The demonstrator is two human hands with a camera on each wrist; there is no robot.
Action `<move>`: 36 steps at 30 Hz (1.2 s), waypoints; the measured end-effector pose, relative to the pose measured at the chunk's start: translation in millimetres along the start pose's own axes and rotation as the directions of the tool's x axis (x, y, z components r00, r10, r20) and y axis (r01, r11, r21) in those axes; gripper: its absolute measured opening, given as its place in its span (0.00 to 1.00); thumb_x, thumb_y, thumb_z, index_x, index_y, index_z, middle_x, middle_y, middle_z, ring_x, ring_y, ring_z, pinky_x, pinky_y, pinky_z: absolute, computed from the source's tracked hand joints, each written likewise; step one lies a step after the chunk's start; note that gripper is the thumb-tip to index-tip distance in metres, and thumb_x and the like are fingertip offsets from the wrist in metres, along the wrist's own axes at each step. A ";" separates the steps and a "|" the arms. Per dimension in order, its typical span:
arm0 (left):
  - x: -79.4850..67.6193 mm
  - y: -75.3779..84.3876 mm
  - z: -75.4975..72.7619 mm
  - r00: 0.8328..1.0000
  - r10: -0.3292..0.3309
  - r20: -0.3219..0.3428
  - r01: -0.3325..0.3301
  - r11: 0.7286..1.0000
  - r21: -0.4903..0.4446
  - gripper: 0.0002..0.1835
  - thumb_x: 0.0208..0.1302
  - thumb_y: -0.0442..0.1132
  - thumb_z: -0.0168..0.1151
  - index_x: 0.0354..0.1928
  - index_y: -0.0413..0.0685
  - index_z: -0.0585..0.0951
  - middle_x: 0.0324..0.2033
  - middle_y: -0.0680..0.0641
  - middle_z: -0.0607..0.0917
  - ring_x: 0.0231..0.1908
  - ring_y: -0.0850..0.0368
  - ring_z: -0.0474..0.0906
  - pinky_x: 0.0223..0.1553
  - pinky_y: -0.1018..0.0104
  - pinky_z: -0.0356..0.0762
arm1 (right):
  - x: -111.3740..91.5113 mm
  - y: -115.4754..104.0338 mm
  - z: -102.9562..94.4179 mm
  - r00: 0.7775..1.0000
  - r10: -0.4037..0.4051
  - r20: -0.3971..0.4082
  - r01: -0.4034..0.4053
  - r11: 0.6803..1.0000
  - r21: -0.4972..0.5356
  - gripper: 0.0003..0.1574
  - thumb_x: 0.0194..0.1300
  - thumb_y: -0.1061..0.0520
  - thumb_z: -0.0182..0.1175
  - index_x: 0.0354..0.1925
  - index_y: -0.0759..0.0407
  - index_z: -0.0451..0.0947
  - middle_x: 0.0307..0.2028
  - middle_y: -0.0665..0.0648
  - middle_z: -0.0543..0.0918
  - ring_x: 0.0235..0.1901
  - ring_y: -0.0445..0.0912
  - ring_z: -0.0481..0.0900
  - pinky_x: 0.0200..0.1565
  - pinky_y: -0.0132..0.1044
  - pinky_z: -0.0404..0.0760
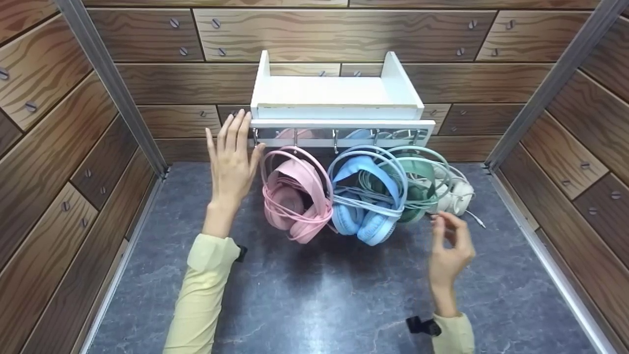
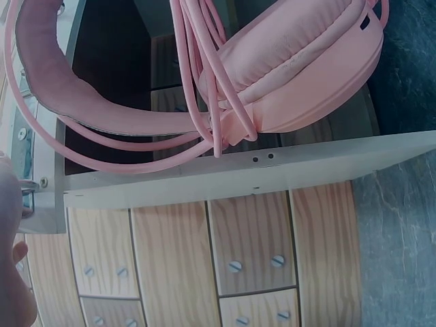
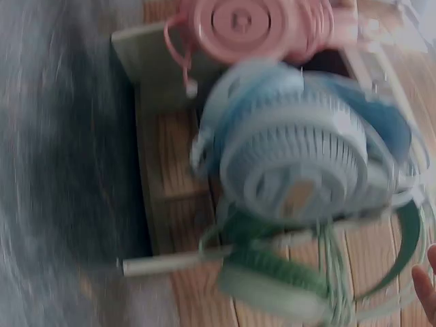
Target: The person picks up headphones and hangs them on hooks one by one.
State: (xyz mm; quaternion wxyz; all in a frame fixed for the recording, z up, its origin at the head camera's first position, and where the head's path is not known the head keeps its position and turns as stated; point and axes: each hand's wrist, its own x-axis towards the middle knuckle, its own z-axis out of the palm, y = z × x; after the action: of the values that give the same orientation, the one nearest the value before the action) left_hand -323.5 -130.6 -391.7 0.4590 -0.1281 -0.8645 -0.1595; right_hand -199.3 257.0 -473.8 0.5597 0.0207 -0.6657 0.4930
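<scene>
Your left hand (image 1: 231, 162) flat, fingers spread, beside pink padded headphones (image 1: 295, 196); right hand (image 1: 449, 246) loosely curled, empty. Headphones light, cable snaggy: grip headband.

We hold our left hand (image 1: 231, 155) raised, palm turned toward the middle, with its fingers (image 1: 235, 129) straight, close together and pointing up and away from us, the thumb spread a little to the side; its forearm, in a pale yellow sleeve, runs down toward us. Our right hand (image 1: 451, 248) sits lower and nearer to us, wrist bent, with the fingers loosely curled and thumb and fingertips drawn close together. In the wrist views only slivers of our hands show at the edges.
</scene>
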 end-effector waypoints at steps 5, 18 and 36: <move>-0.1 0.3 -0.1 1.000 0.003 0.001 -0.003 1.000 0.005 0.32 0.65 0.56 0.48 0.69 0.56 0.58 0.68 0.55 0.60 0.68 0.55 0.53 0.68 0.45 0.31 | 10.7 45.2 -14.4 1.000 0.012 -0.022 -0.015 0.989 -0.147 0.08 0.58 0.61 0.61 0.38 0.58 0.82 0.33 0.55 0.83 0.31 0.39 0.79 0.32 0.21 0.78; 0.2 -1.4 0.7 1.000 0.003 -0.007 -0.003 1.000 -0.006 0.32 0.65 0.57 0.47 0.68 0.53 0.61 0.68 0.55 0.60 0.68 0.56 0.51 0.68 0.45 0.30 | 38.6 127.9 -18.3 0.979 0.197 0.058 -0.148 0.871 -0.468 0.18 0.61 0.47 0.58 0.47 0.54 0.77 0.41 0.53 0.79 0.36 0.45 0.78 0.31 0.21 0.68; 0.3 -1.1 0.7 1.000 0.008 -0.005 -0.008 1.000 -0.007 0.33 0.64 0.55 0.50 0.69 0.55 0.59 0.68 0.55 0.60 0.68 0.55 0.52 0.69 0.46 0.29 | 64.2 195.9 -22.2 0.747 0.647 0.150 -0.381 0.602 -0.702 0.42 0.64 0.40 0.50 0.67 0.60 0.53 0.60 0.68 0.64 0.57 0.63 0.64 0.57 0.56 0.63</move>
State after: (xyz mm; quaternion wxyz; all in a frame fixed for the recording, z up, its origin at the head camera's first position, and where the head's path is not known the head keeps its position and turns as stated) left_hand -324.5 -131.3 -391.9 0.4612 -0.1329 -0.8623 -0.1611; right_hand -320.7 406.3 -551.2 0.2177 -0.2672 -0.8636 0.3680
